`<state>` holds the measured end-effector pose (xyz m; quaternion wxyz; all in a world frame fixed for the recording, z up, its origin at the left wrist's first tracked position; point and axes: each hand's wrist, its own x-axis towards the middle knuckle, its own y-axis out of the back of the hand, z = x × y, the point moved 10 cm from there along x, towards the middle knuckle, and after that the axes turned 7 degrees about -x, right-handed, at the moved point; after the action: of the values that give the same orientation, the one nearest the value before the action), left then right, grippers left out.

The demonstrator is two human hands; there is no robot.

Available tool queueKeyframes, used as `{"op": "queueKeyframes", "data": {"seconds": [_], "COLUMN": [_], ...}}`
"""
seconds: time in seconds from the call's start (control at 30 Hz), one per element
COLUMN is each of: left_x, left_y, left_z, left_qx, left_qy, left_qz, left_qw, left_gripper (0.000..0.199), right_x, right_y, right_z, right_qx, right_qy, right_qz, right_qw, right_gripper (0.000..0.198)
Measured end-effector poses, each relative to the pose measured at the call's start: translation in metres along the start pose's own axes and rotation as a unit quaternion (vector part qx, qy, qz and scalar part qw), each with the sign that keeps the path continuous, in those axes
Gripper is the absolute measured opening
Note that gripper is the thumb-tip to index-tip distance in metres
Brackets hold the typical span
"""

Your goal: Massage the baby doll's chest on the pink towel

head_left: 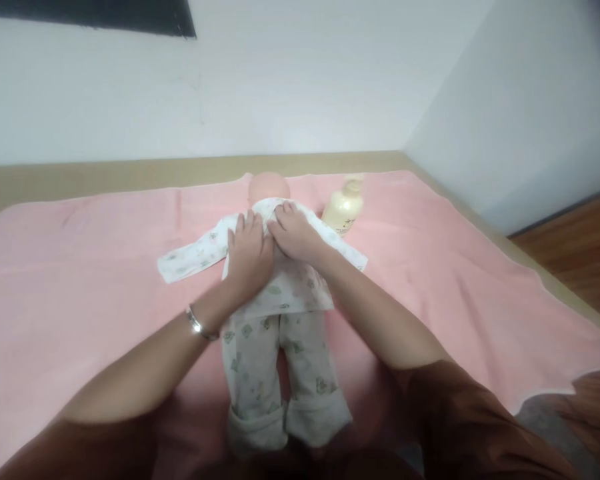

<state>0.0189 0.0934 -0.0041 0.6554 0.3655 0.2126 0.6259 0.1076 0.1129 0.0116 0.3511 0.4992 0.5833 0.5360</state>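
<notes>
One flat left hand (pixel 251 257) rests on the patterned shirt (pixel 300 287), as I watch remotely; the right hand (pixel 299 233) curls near its collar (pixel 279 201), pinching or not I cannot tell; beneath both lies the doll (pixel 270 180), head (pixel 268 189) just past them, on a pink blanket (pixel 105 280); beside one sleeve (pixel 349 252), a bottle (pixel 343 208).

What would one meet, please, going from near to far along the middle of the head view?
Pants, shirt, doll's head, tan strip, white wall.
</notes>
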Motion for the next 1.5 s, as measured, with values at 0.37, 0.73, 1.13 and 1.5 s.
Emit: {"op": "queueKeyframes", "data": {"seconds": [0.37,0.73,1.13,1.5], "left_x": [0.018,0.016,0.012,0.028], "left_y": [0.001,0.002,0.0,0.007], "left_z": [-0.024,-0.022,-0.009,-0.031], "left_qx": [-0.098,-0.043,-0.011,-0.077], "left_qy": [0.04,0.0,-0.068,-0.003], "left_qz": [-0.01,0.02,0.015,0.009], "left_qw": [0.994,0.999,0.998,0.997], "left_gripper": [0.068,0.065,0.058,0.061], "right_x": [-0.029,-0.017,0.0,-0.023], "right_y": [0.003,0.004,-0.008,-0.002], "right_z": [-0.028,-0.028,0.005,-0.018], "right_qx": [-0.131,-0.094,0.032,-0.111], "right_qy": [0.006,0.041,-0.031,-0.053], "right_qz": [0.023,0.035,0.056,0.042], "right_qw": [0.991,0.994,0.997,0.992], "right_gripper": [0.049,0.049,0.063,0.063]}}
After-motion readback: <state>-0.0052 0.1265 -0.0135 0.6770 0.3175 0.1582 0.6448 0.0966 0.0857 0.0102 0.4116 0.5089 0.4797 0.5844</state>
